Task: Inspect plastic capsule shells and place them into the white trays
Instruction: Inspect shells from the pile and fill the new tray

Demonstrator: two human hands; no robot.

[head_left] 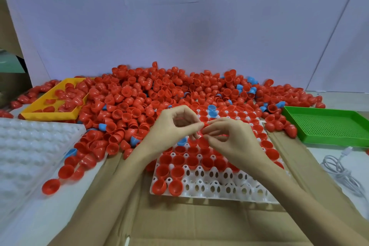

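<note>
A white tray [219, 187] with round holes lies on cardboard in front of me; red capsule shells [177, 160] fill most of its far rows, open side up. Behind it spreads a big pile of red shells [129, 95] mixed with a few blue shells [212, 108]. My left hand [173, 125] and my right hand [231, 139] meet fingertip to fingertip just above the tray's middle. Both pinch a red shell [205, 125] between them, and the fingers hide most of it. A bit of red also shows inside each curled hand.
A stack of white trays [30, 145] sits at the left. A yellow tray [40, 105] holding several red shells stands at the back left. A green perforated tray [329, 125] is at the right, with a white cable [343, 171] in front of it. Loose shells [51, 186] lie left of the tray.
</note>
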